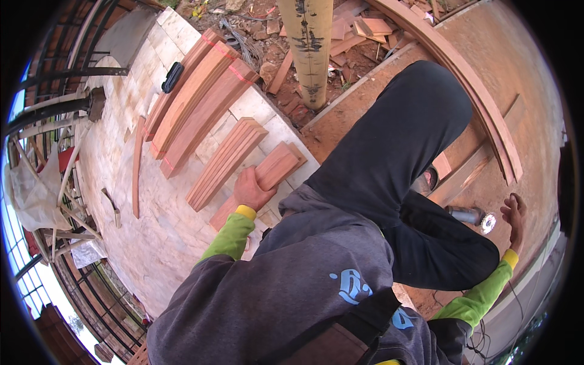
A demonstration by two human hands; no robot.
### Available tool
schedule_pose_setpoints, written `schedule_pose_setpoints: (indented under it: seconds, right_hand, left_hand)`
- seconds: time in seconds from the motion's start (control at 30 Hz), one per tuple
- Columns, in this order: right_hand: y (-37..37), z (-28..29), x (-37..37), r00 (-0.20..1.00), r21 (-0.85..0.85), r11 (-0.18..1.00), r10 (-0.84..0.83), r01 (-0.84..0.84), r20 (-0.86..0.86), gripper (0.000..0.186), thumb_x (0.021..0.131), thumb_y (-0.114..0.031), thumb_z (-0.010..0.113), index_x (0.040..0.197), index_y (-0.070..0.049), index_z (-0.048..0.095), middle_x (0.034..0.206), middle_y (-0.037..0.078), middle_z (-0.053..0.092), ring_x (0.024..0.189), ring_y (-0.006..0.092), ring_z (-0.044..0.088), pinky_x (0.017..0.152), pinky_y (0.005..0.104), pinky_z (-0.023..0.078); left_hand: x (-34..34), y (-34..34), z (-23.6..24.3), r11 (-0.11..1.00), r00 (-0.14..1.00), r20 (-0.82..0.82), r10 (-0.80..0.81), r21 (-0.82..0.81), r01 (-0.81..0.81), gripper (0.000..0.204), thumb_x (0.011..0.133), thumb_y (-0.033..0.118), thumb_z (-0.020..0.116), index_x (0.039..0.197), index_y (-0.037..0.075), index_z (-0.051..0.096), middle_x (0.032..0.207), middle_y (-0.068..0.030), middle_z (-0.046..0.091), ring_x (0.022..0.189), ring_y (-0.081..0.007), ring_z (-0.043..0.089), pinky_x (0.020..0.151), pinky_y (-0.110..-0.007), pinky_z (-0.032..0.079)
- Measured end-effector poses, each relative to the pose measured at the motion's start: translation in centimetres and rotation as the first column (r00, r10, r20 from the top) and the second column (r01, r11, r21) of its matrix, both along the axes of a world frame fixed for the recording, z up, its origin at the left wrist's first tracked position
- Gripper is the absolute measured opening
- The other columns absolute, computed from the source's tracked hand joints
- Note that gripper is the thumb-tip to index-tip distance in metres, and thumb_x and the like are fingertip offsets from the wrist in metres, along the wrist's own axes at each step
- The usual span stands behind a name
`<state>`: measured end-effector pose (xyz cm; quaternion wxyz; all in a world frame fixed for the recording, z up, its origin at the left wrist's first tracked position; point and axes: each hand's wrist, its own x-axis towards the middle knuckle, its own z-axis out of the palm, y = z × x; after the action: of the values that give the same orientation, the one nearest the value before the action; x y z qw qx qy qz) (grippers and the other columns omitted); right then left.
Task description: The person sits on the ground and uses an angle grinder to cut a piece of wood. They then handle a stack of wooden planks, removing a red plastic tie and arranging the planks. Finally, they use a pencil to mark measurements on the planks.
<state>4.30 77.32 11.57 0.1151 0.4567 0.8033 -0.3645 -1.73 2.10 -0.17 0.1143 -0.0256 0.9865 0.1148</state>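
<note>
My left hand (252,190) is closed over a short stack of reddish wooden boards (281,163) on the pale tiled floor. Its fingers wrap over the top board. Beside it on the left lies another stack of wooden strips (228,159), apart from the hand. Out to the right, my right hand (515,220) is held with its fingers apart and nothing in them. Close to that hand, an angle grinder (467,215) with a round disc lies on the brown ground.
Long, tied wooden bundles (204,100) lie on the tiles (158,237) at left, with a black case (173,77) on one. A curved beam (471,85) runs along the right. A bamboo post (309,55) stands ahead, near wood offcuts (365,30).
</note>
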Motion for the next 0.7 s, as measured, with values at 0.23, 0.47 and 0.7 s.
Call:
schedule_pose_setpoints:
  seconds: [0.23, 0.47, 0.7]
  right_hand:
    - [1.0, -0.2, 0.3, 1.0, -0.04, 0.999, -0.008, 0.007, -0.013, 0.056, 0.096, -0.045, 0.054, 0.137, -0.007, 0.048, 0.113, 0.009, 0.063, 0.084, 0.014, 0.062, 0.071, 0.0272, 0.05]
    - [0.2, -0.3, -0.1, 1.0, -0.027, 0.999, -0.024, 0.024, 0.009, 0.057, 0.096, -0.046, 0.055, 0.137, -0.008, 0.047, 0.112, 0.008, 0.062, 0.084, 0.0141, 0.062, 0.07, 0.0271, 0.049]
    - [0.6, -0.5, -0.1, 1.0, -0.031, 0.999, -0.009, 0.009, -0.012, 0.056, 0.095, -0.045, 0.056, 0.136, -0.007, 0.048, 0.113, 0.009, 0.063, 0.082, 0.0145, 0.062, 0.067, 0.0271, 0.049]
  left_hand:
    - [0.0, -0.1, -0.3, 1.0, 1.0, -0.005, -0.014, 0.005, 0.014, 0.076, 0.06, 0.041, 0.08, 0.118, 0.004, 0.049, 0.108, -0.0163, 0.056, 0.103, -0.0348, 0.054, 0.088, -0.044, 0.046]
    - [0.0, -0.2, -0.2, 1.0, 1.0, -0.002, -0.008, 0.0, 0.008, 0.075, 0.06, 0.041, 0.081, 0.117, 0.004, 0.051, 0.107, -0.0169, 0.057, 0.102, -0.0359, 0.055, 0.088, -0.044, 0.046]
    - [0.0, -0.2, -0.2, 1.0, 1.0, -0.01, 0.005, 0.017, -0.005, 0.072, 0.059, 0.04, 0.081, 0.114, 0.004, 0.052, 0.105, -0.0171, 0.057, 0.1, -0.0364, 0.056, 0.087, -0.044, 0.046]
